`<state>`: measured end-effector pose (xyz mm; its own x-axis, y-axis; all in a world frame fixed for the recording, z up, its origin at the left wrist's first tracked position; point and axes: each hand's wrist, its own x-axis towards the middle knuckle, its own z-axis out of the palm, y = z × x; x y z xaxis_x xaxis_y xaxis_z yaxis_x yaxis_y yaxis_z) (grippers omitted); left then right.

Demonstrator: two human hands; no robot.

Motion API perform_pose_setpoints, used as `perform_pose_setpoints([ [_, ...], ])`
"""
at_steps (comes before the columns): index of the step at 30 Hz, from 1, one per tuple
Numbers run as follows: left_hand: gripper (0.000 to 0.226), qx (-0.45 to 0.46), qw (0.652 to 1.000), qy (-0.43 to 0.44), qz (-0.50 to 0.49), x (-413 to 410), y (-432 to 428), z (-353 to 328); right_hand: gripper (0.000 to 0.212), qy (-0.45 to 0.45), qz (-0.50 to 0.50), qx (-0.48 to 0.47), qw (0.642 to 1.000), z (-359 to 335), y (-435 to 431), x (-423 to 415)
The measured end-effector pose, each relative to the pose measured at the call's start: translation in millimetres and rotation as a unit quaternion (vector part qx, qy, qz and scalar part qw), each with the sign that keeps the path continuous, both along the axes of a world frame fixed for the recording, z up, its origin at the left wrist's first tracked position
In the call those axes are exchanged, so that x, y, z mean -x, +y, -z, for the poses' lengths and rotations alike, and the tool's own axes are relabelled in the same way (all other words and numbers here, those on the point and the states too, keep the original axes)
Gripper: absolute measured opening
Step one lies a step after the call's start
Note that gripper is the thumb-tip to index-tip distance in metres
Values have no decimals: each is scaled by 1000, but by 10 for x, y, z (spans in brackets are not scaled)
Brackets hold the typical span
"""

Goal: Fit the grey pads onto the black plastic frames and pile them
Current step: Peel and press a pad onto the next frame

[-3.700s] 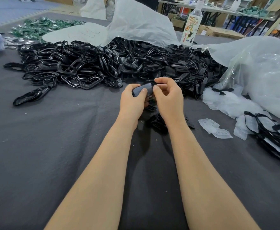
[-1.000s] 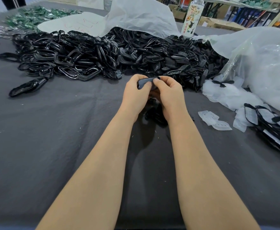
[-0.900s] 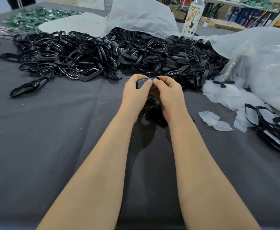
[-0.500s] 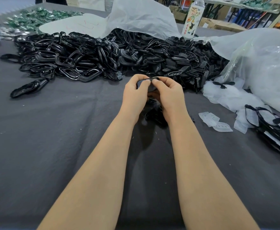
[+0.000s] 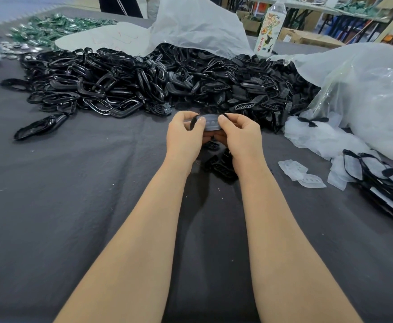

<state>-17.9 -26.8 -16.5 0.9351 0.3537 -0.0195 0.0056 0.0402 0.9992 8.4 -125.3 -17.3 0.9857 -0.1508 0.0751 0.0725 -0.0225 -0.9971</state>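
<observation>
Both hands hold one piece above the table's middle: a grey pad (image 5: 210, 123) with small holes, lying against a black plastic frame (image 5: 193, 121) whose rim shows at its left end. My left hand (image 5: 185, 135) pinches the left end with thumb on top. My right hand (image 5: 238, 135) pinches the right end the same way. A big heap of loose black frames (image 5: 144, 82) spreads across the back. Several loose translucent pads (image 5: 301, 174) lie to the right, and a pile of frames with pads fitted (image 5: 381, 180) sits at the right edge.
A few black parts (image 5: 221, 164) lie on the dark grey cloth (image 5: 74, 194) under my wrists. Clear plastic bags (image 5: 365, 89) bulge at the right, white sheeting (image 5: 195, 26) covers the heap's back. A drink bottle (image 5: 268, 26) stands behind, green parts (image 5: 51, 29) far left.
The grey pad now faces up between my thumbs with its holes showing, where only its thin edge showed half a second ago. Both hands stay at the same spot.
</observation>
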Motion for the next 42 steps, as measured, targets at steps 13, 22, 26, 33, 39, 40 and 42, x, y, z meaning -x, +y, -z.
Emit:
perform_pose_setpoints([
  [13, 21, -45, 999, -20, 14, 2, 4, 6, 14, -22, 11, 60, 998, -33, -56, 12],
  [22, 23, -36, 999, -16, -9, -25, 22, 24, 21, -4, -31, 111, 993, -49, -65, 15],
  [26, 27, -85, 996, -25, 9, 6, 7, 30, 23, 1, -11, 118, 993, -42, -45, 41],
  [33, 30, -110, 994, -24, -5, 26, 9, 17, 22, -11, -23, 127, 992, -28, -29, 51],
  [39, 30, -85, 996, -20, -10, -4, 12, 40, 21, -20, -6, 122, 992, -20, -33, 28],
  [40, 30, -85, 996, -22, -9, -9, 8, 41, 21, -18, -3, 122, 992, -17, -34, 22],
  [42, 29, -90, 996, -23, -8, -16, 2, 43, 20, -12, 0, 126, 992, -6, -34, 12],
])
